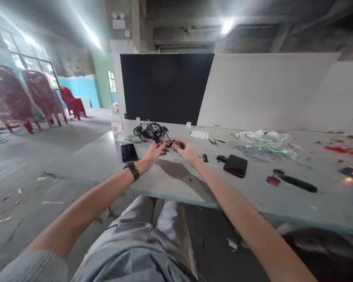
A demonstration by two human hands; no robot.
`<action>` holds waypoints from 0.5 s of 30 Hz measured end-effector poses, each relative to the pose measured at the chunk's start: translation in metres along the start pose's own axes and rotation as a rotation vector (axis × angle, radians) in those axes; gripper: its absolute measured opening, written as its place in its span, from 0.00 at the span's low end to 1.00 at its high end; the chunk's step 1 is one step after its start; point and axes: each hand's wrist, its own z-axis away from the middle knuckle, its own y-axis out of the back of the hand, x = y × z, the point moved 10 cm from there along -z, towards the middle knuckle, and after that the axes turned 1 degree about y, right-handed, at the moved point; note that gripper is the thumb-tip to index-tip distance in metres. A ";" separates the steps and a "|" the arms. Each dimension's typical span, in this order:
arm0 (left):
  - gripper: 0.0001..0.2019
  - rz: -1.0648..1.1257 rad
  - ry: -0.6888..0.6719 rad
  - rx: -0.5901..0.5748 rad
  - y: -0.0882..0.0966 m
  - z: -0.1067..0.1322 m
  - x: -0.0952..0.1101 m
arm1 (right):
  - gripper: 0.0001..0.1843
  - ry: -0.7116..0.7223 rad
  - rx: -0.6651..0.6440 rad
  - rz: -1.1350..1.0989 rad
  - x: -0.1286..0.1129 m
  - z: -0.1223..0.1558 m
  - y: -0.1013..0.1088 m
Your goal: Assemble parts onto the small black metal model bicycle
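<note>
Model piece (169,145), black, spindly, is over the counter (150,186) by the bike model (153,131); my left grip (154,153) and right grip (187,151) look pinched on it. Probably light, stiff, snappable, so I'd hold thicker bits.

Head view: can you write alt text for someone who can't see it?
A person's left hand and right hand hold a small black part over a table, by what look like miniature bicycles. A bottle and a phone are to the left.
</note>
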 end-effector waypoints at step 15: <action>0.27 -0.053 -0.005 -0.109 -0.020 0.009 0.008 | 0.25 -0.041 0.065 -0.114 0.008 0.000 0.006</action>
